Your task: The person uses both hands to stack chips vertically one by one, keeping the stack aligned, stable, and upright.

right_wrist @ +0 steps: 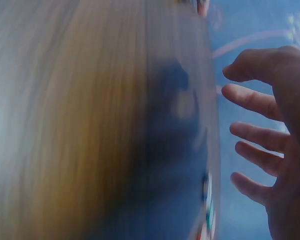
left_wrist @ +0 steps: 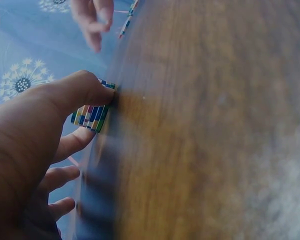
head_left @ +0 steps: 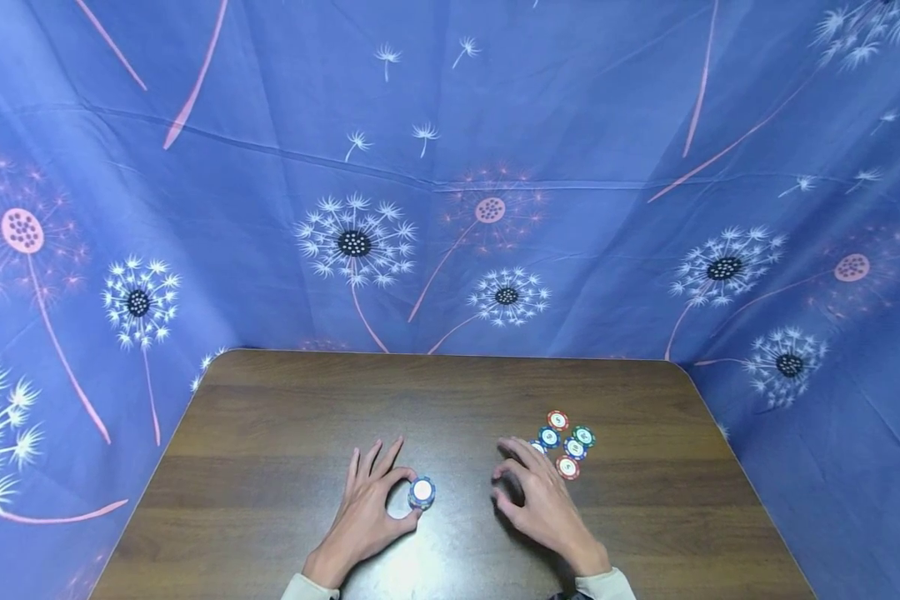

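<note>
A stack of several poker chips (head_left: pixel 422 492) stands on the table, a blue-rimmed chip with a white centre on top. Thumb and forefinger of my left hand (head_left: pixel 367 508) pinch the stack from its two sides, the other fingers spread away from it. The left wrist view shows the striped edges of the chip stack (left_wrist: pixel 92 114) between thumb and forefinger. Above the table to the right is my right hand (head_left: pixel 540 500), fingers loosely bent and nothing between them. Loose poker chips (head_left: pixel 567 467) lie flat just beyond it, one partly hidden by its fingers.
The brown wooden table (head_left: pixel 285 417) has rounded far corners. A blue cloth (head_left: pixel 607 250) with a dandelion print hangs behind it and along both sides. The loose chips, red, blue and green rimmed, lie in a small cluster right of the middle.
</note>
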Demonstrator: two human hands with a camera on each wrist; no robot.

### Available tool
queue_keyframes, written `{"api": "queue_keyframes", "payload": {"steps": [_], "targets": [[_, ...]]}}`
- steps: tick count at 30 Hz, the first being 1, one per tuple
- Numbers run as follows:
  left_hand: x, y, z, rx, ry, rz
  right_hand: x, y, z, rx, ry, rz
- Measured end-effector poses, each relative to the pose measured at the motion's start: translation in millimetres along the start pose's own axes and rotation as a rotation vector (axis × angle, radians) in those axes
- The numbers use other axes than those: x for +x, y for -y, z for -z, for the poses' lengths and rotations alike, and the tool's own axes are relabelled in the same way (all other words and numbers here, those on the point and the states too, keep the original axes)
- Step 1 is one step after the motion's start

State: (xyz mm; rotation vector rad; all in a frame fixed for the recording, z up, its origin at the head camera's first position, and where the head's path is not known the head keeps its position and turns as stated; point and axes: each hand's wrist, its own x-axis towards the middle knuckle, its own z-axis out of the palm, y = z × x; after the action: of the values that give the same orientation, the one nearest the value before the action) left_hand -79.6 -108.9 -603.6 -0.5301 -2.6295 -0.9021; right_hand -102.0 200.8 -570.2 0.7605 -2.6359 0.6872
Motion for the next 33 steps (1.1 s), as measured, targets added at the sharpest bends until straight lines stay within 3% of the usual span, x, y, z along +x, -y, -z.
{"api": "queue_keyframes", "payload": {"steps": [7, 12, 19, 27, 33], "targets": [[-1.3, 0.0, 0.2, 0.006, 0.019, 0.025, -28.7, -44, 24, -0.120, -0.133, -0.104], [-0.4, -0.3, -0.9, 0.012, 0.017, 0.016, -43.8, -62, 41, -0.203, -0.195, -0.223], [-0.4, -0.8, -0.3, 0.003, 0.015, 0.018, -47.0, -65, 52, -0.219, -0.147, -0.398], [-0.6, -2.2, 0.7, -0.001, 0.026, 0.023, -43.0, -68, 48, -0.223, -0.103, -0.410], [-0.4, -1.6, -0.1, -0.007, 0.019, 0.019, -40.7, -71, 43, -0.220, -0.124, -0.379]]}}
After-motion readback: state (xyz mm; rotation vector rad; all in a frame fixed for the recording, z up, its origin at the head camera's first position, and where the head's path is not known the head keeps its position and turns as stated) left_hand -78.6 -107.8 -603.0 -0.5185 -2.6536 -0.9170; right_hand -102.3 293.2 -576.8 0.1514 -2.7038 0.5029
